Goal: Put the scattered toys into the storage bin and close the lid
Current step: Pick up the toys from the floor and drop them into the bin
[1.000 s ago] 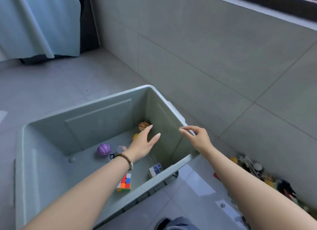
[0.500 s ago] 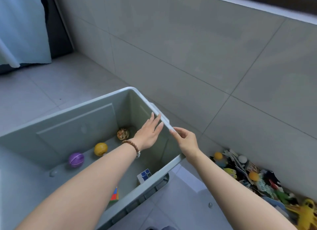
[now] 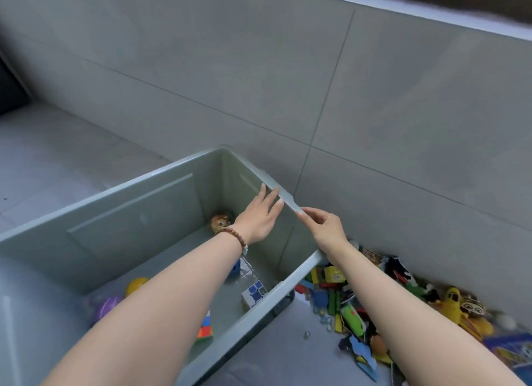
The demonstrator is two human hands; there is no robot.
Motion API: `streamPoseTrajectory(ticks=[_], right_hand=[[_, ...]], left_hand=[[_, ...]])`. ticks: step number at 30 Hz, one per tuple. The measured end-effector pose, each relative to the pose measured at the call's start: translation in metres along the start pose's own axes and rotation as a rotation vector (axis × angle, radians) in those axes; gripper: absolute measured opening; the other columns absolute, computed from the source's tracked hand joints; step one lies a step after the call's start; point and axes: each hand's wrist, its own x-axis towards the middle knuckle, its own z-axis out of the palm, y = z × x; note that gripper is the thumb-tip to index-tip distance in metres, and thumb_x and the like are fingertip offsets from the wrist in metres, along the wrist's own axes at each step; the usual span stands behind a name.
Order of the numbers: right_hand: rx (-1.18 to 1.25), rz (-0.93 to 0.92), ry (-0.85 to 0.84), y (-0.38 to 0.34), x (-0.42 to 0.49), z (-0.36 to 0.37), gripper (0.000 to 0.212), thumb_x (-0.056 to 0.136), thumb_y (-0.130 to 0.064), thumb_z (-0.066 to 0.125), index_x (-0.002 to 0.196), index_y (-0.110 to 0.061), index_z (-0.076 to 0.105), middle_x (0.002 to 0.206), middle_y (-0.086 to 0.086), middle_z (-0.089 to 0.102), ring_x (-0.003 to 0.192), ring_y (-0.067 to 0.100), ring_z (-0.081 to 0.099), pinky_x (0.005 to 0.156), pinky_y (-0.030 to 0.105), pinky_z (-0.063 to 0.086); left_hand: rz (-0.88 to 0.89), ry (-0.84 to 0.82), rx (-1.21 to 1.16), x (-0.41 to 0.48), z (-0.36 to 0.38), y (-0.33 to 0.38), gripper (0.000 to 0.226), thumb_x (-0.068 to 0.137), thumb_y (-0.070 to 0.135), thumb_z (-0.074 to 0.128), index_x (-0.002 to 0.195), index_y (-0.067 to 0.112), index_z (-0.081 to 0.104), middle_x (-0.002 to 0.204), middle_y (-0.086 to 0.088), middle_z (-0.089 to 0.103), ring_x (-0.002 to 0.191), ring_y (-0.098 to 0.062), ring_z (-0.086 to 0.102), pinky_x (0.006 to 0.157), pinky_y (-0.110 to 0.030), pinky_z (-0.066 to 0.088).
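Note:
The grey-green storage bin [image 3: 161, 195] stands open on the floor beside the wall. My left hand [image 3: 259, 218] lies with straight fingers against the inside of the bin's right wall, just under the rim. My right hand [image 3: 324, 227] pinches that same rim from outside. Inside the bin lie a brown patterned ball [image 3: 220, 223], a yellow ball [image 3: 136, 285], a purple ball [image 3: 106, 306], a white-and-blue cube [image 3: 253, 293] and a multicoloured cube [image 3: 205, 329]. A pile of scattered toys [image 3: 351, 305] lies on the floor right of the bin. No lid is in view.
The tiled wall [image 3: 345, 98] runs close behind the bin and the toy pile. A yellow plush toy [image 3: 454, 302] and a blue box [image 3: 509, 348] sit at the pile's far right. Grey floor tiles [image 3: 57, 155] stretch out to the left.
The view has swung to the right, so more of the toy pile shows. My left hand rose from deep in the bin to the right wall's rim; my right hand stays on the rim.

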Motion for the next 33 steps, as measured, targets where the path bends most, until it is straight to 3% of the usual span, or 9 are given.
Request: streamPoseTrajectory(ticks=[3, 7, 11, 16, 18, 20, 23, 27, 33], right_hand=[[0.011, 0.084, -0.041, 0.001, 0.001, -0.012, 0.020, 0.088, -0.032, 0.064, 0.105, -0.022, 0.067, 0.096, -0.014, 0.064, 0.093, 0.003, 0.055, 0.083, 0.020, 0.039], [0.014, 0.237, -0.087, 0.009, -0.013, -0.048, 0.034, 0.092, -0.041, 0.055, 0.116, -0.019, 0.065, 0.111, 0.000, 0.067, 0.091, 0.016, 0.062, 0.075, 0.025, 0.051], [-0.036, 0.296, 0.002, 0.017, -0.046, -0.113, 0.037, 0.096, -0.036, 0.049, 0.122, -0.011, 0.058, 0.122, 0.004, 0.061, 0.100, 0.020, 0.061, 0.086, 0.031, 0.050], [-0.178, 0.324, 0.037, 0.039, -0.095, -0.187, 0.020, 0.092, -0.037, 0.056, 0.106, -0.022, 0.059, 0.119, 0.004, 0.062, 0.105, 0.023, 0.061, 0.096, 0.038, 0.048], [-0.207, 0.343, 0.026, 0.057, -0.108, -0.206, 0.021, 0.092, -0.039, 0.056, 0.106, -0.024, 0.058, 0.116, 0.001, 0.061, 0.099, 0.017, 0.061, 0.092, 0.036, 0.049], [-0.223, 0.344, 0.028, 0.080, -0.115, -0.215, 0.022, 0.091, -0.039, 0.056, 0.108, -0.024, 0.058, 0.114, -0.001, 0.060, 0.096, 0.014, 0.061, 0.088, 0.033, 0.050], [-0.191, 0.332, 0.022, 0.112, -0.117, -0.213, 0.022, 0.090, -0.039, 0.057, 0.107, -0.026, 0.059, 0.114, -0.004, 0.060, 0.094, 0.011, 0.062, 0.085, 0.030, 0.052], [-0.162, 0.311, -0.019, 0.133, -0.107, -0.188, 0.022, 0.091, -0.037, 0.057, 0.108, -0.023, 0.061, 0.105, -0.006, 0.061, 0.095, 0.011, 0.059, 0.086, 0.029, 0.048], [-0.127, 0.292, -0.104, 0.135, -0.080, -0.156, 0.010, 0.092, -0.036, 0.055, 0.098, -0.029, 0.060, 0.109, -0.004, 0.061, 0.107, 0.015, 0.057, 0.088, 0.032, 0.050]], left_hand=[[-0.011, 0.026, -0.024, 0.004, 0.004, 0.001, 0.054, 0.101, 0.043, 0.023, 0.151, 0.028, 0.012, 0.159, -0.001, -0.008, 0.146, -0.020, 0.011, 0.115, -0.033, 0.018], [-0.023, 0.070, 0.065, -0.006, 0.006, 0.007, 0.057, 0.098, 0.049, 0.026, 0.150, 0.027, 0.016, 0.160, -0.001, 0.001, 0.147, -0.022, 0.009, 0.117, -0.042, 0.019], [0.126, 0.191, 0.170, -0.027, 0.019, 0.040, 0.052, 0.099, 0.041, 0.036, 0.145, 0.018, 0.034, 0.156, -0.003, 0.024, 0.143, -0.019, 0.020, 0.114, -0.036, 0.020], [0.354, 0.155, 0.141, -0.050, 0.067, 0.091, 0.043, 0.098, 0.035, 0.042, 0.138, 0.018, 0.044, 0.144, 0.001, 0.043, 0.135, -0.013, 0.033, 0.109, -0.027, 0.026], [0.402, 0.097, 0.272, -0.049, 0.098, 0.100, 0.046, 0.098, 0.041, 0.040, 0.140, 0.022, 0.040, 0.147, 0.003, 0.040, 0.139, -0.014, 0.029, 0.114, -0.030, 0.016], [0.409, 0.045, 0.627, -0.042, 0.123, 0.098, 0.060, 0.095, 0.055, 0.034, 0.147, 0.026, 0.027, 0.155, 0.001, 0.027, 0.146, -0.019, 0.014, 0.119, -0.042, 0.000], [0.407, 0.002, 1.029, -0.033, 0.135, 0.085, 0.083, 0.086, 0.070, 0.032, 0.151, 0.024, 0.008, 0.159, -0.006, 0.010, 0.147, -0.028, 0.004, 0.114, -0.056, -0.011], [0.436, -0.026, 1.198, -0.027, 0.128, 0.071, 0.094, 0.082, 0.076, 0.034, 0.151, 0.019, 0.004, 0.158, -0.011, 0.012, 0.144, -0.033, 0.017, 0.110, -0.055, -0.017], [0.367, 0.024, 1.189, -0.008, 0.104, 0.056, 0.095, 0.080, 0.078, 0.031, 0.151, 0.019, 0.009, 0.157, -0.008, 0.020, 0.141, -0.029, 0.027, 0.113, -0.053, -0.013]])
